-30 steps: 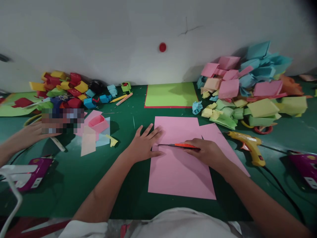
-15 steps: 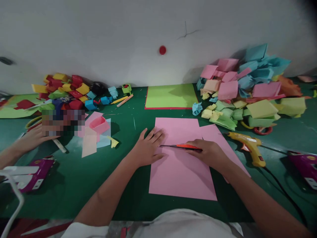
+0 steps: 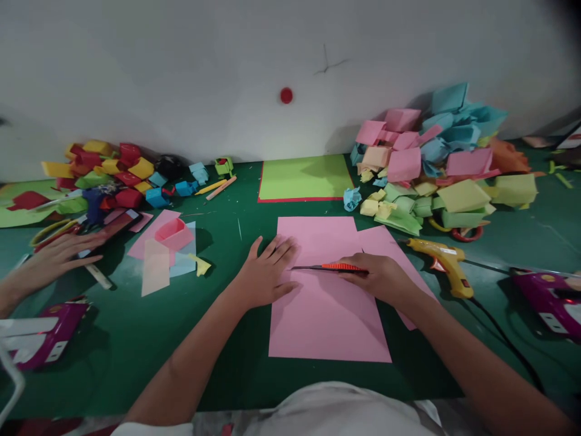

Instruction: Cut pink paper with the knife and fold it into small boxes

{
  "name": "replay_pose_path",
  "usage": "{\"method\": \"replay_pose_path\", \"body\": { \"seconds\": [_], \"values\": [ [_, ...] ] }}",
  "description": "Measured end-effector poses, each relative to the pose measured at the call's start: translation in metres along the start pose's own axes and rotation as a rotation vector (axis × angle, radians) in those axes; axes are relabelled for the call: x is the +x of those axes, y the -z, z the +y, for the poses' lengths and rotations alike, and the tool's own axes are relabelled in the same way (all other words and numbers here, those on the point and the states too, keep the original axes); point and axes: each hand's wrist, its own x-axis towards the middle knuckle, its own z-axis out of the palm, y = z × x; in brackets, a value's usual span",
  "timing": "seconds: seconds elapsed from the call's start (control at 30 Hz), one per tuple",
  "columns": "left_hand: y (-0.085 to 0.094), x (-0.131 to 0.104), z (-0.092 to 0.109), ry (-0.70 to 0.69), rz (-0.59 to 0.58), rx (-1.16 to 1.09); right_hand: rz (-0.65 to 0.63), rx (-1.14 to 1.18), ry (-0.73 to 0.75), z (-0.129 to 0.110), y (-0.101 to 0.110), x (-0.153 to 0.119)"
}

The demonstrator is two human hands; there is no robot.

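Observation:
My left hand [image 3: 270,274] lies with fingers spread on the left part of a pink paper sheet [image 3: 327,327], pressing it against the green table. In my right hand [image 3: 381,277] is a cutter knife [image 3: 344,267] with a ridged orange body and a long, thin dark blade. The blade points left across the sheet, its tip close to my left hand's fingers. A second pink sheet [image 3: 389,242] lies at an angle on the right, partly hidden by my right hand and forearm.
At right lie a yellow glue gun [image 3: 447,263], a purple power strip [image 3: 547,297] and piled paper pieces [image 3: 422,157]. A green sheet [image 3: 306,178] lies by the wall. At left, another person's hand [image 3: 59,254] is by a phone [image 3: 120,224], near paper scraps [image 3: 157,266] and a purple socket block [image 3: 52,336].
The view has shifted slightly, moving most things left in the picture. My hands and the cutter knife keep nearly the same places on the sheet. The phone at left now shows plainly.

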Motion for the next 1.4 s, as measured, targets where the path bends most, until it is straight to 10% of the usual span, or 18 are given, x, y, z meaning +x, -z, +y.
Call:
{"method": "replay_pose_path", "body": {
  "seconds": [1.4],
  "values": [
    [0.002,0.003,-0.001,0.002,-0.032,0.014,-0.025,-0.073,-0.062,0.03,0.024,-0.014]
  ]
}}
